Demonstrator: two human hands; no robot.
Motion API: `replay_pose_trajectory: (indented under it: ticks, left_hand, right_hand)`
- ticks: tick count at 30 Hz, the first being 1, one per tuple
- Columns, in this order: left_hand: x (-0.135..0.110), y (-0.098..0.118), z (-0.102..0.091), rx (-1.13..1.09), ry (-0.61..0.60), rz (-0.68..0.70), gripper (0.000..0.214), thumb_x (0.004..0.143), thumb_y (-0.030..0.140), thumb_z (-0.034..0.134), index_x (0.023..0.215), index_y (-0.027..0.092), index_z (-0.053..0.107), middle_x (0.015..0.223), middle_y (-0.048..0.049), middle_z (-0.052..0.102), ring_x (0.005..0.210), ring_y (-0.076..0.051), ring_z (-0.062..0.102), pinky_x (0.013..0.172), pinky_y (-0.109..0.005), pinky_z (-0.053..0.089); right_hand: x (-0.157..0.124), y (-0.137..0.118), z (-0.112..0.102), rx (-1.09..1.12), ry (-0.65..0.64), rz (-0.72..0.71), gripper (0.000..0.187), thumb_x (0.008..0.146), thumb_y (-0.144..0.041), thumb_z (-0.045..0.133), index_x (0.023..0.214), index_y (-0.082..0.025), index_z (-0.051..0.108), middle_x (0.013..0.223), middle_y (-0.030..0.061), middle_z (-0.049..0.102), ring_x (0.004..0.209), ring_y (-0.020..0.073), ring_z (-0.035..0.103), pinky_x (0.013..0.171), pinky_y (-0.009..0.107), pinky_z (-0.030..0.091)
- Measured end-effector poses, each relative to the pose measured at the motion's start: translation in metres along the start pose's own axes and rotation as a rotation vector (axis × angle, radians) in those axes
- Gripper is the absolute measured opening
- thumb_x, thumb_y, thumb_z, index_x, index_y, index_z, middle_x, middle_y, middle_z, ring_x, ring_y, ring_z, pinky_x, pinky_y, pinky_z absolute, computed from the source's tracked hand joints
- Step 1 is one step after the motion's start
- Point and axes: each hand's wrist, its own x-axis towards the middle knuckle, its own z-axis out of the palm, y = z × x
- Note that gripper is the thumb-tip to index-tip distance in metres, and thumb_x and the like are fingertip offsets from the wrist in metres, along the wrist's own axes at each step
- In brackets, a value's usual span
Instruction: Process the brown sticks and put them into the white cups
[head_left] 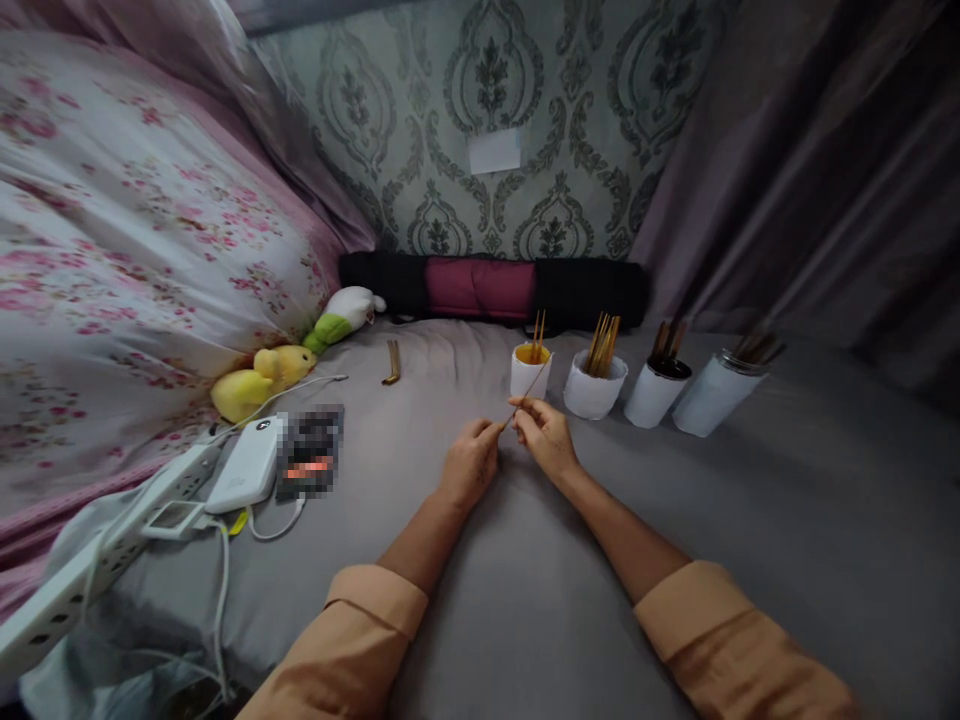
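Observation:
A thin brown stick (532,383) slants up and to the right between my hands. Its lower part is pinched in the fingers of my left hand (472,460). The fingertips of my right hand (546,432) close on it a little higher. The stick's upper end passes in front of a small white-wrapped cup (523,372) with a yellow inside, which stands just beyond my hands and holds a few thin sticks (538,335). Right of it stands a wider white-wrapped container (595,392) with several yellowish sticks (602,345).
Farther right are two white-wrapped jars (651,400) (712,400) with dark sticks. At left lie a few short sticks (392,362), plush toys (247,392), a white power bank (246,465), a pixelated item (309,455) and a power strip (120,540) with cables. A black-and-maroon roll (480,288) lies along the wall.

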Motion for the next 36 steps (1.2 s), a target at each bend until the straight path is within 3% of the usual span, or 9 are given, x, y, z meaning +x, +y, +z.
replay_pose_trajectory:
  ticks: [10, 31, 36]
  left_hand:
    - [0.0, 0.002, 0.001, -0.031, 0.015, -0.066, 0.03, 0.085, 0.018, 0.036, 0.104, 0.021, 0.06, 0.088, -0.0057, 0.057, 0.085, -0.014, 0.052, 0.077, -0.025, 0.041]
    - [0.003, -0.002, 0.007, -0.235, 0.078, -0.172, 0.023, 0.077, 0.016, 0.045, 0.09, 0.017, 0.064, 0.077, -0.0035, 0.058, 0.063, -0.01, 0.049, 0.063, -0.023, 0.039]
    - [0.006, 0.003, 0.005, -0.38, 0.063, -0.268, 0.02, 0.074, 0.017, 0.049, 0.086, 0.015, 0.064, 0.076, -0.0031, 0.061, 0.065, -0.01, 0.051, 0.063, -0.023, 0.041]
  right_hand:
    - [0.001, 0.003, 0.0, -0.014, -0.006, 0.022, 0.032, 0.076, -0.04, 0.048, 0.09, -0.013, 0.058, 0.061, 0.0002, 0.051, 0.047, 0.0087, 0.045, 0.038, 0.018, 0.035]
    - [0.003, 0.007, -0.002, -0.06, -0.008, 0.018, 0.03, 0.077, -0.04, 0.046, 0.085, -0.014, 0.058, 0.058, -0.002, 0.049, 0.043, 0.0078, 0.043, 0.039, 0.019, 0.034]
    - [0.004, 0.011, -0.004, -0.122, 0.006, -0.036, 0.028, 0.078, -0.039, 0.044, 0.086, -0.016, 0.058, 0.054, -0.0032, 0.044, 0.043, 0.0085, 0.041, 0.039, 0.019, 0.033]
